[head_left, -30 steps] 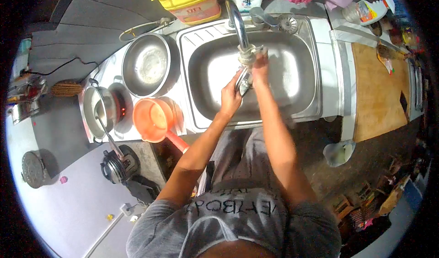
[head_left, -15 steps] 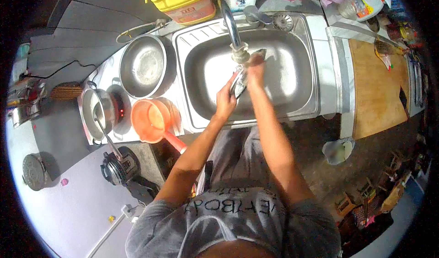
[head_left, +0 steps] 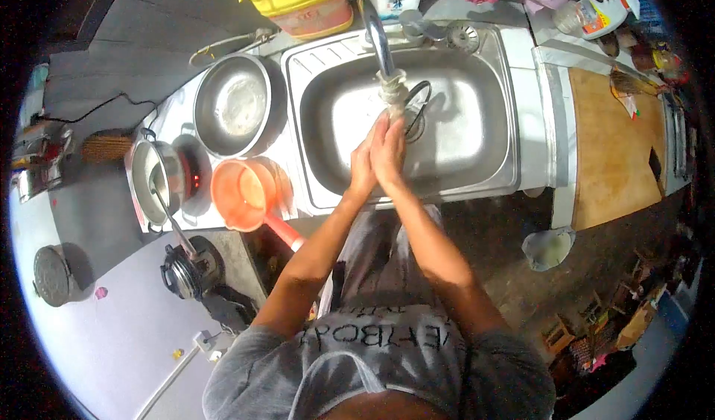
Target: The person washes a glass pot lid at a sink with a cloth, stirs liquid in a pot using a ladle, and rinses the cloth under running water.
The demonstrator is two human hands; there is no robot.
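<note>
My left hand (head_left: 363, 165) and my right hand (head_left: 387, 150) are pressed together under the tap (head_left: 381, 48), fingers closed and pointing at its spout. What lies between the palms, if anything, is hidden. Just beyond my right fingertips shows a thin black loop (head_left: 428, 90), perhaps a handle, over the drain area of the steel sink (head_left: 465, 133). Whether the loop is held by my hands or rests in the basin, I cannot tell.
Left of the sink are a large pan (head_left: 237, 107), an orange dipper (head_left: 242, 189) and a pot with a ladle (head_left: 153, 178). A yellow jug (head_left: 309, 3) stands behind. To the right lie a wooden board (head_left: 614, 152) and a spray bottle (head_left: 599, 16).
My right hand has come back toward me and now lies against my left. The shiny, dark-edged thing seen at my left hand is covered; a black loop shows beyond the fingers.
</note>
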